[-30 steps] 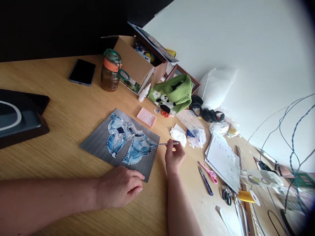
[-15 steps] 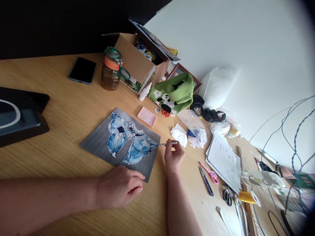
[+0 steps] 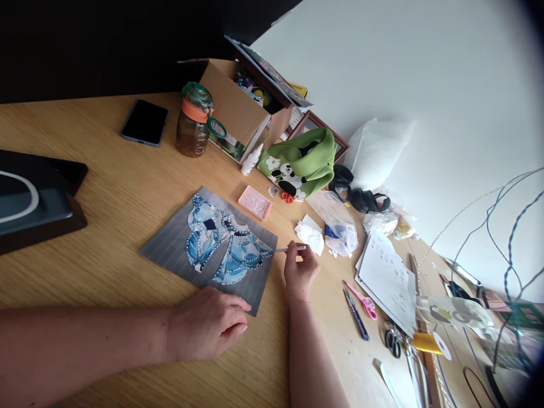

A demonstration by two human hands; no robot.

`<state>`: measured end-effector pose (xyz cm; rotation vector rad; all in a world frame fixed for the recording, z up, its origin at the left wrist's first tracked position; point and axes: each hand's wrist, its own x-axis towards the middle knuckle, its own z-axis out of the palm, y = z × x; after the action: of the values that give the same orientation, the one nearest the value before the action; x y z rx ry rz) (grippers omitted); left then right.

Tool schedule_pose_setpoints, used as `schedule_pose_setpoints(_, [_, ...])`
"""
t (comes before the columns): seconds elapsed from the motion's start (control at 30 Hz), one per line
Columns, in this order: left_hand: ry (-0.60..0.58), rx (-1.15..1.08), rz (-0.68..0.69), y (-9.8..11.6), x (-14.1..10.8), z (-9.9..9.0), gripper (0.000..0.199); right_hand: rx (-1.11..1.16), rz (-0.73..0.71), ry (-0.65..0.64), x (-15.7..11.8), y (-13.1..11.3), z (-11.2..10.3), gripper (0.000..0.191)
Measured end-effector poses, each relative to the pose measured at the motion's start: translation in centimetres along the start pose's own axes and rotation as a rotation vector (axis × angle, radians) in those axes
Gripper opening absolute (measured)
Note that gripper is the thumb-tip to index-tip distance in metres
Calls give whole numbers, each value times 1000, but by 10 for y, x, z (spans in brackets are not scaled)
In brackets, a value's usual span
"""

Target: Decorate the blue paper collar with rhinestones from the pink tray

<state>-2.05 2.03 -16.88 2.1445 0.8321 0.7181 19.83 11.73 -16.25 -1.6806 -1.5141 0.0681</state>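
A grey sheet (image 3: 168,243) lies on the table, bearing a blue and white garment-shaped picture (image 3: 238,260) outlined with small white beads. My left hand (image 3: 210,323) rests at the sheet's lower edge, palm down, its index finger stretched onto the grey border and the thumb beside it. In a pinch, my right hand (image 3: 301,272) holds a thin white stick-like tool (image 3: 293,249), whose tip points left and meets the right end of the blue picture. Whether the tip carries a bead is too small to tell. Just above the sheet sits a pink tray (image 3: 255,203) of tiny clear beads.
Behind are a phone (image 3: 145,122), a lidded jar (image 3: 193,122), a cardboard box (image 3: 233,102), a white bottle (image 3: 252,159) and a green panda pouch (image 3: 297,161). To the right lie crumpled tissue (image 3: 310,233), pink scissors (image 3: 363,300), a dark cutter (image 3: 357,317) and papers (image 3: 386,277).
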Motion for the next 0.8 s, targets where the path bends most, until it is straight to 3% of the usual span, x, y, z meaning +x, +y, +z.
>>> schedule_pose_setpoints(0.8, [32, 33, 44, 0, -1, 1, 21, 58, 8, 40, -1, 1, -1, 38])
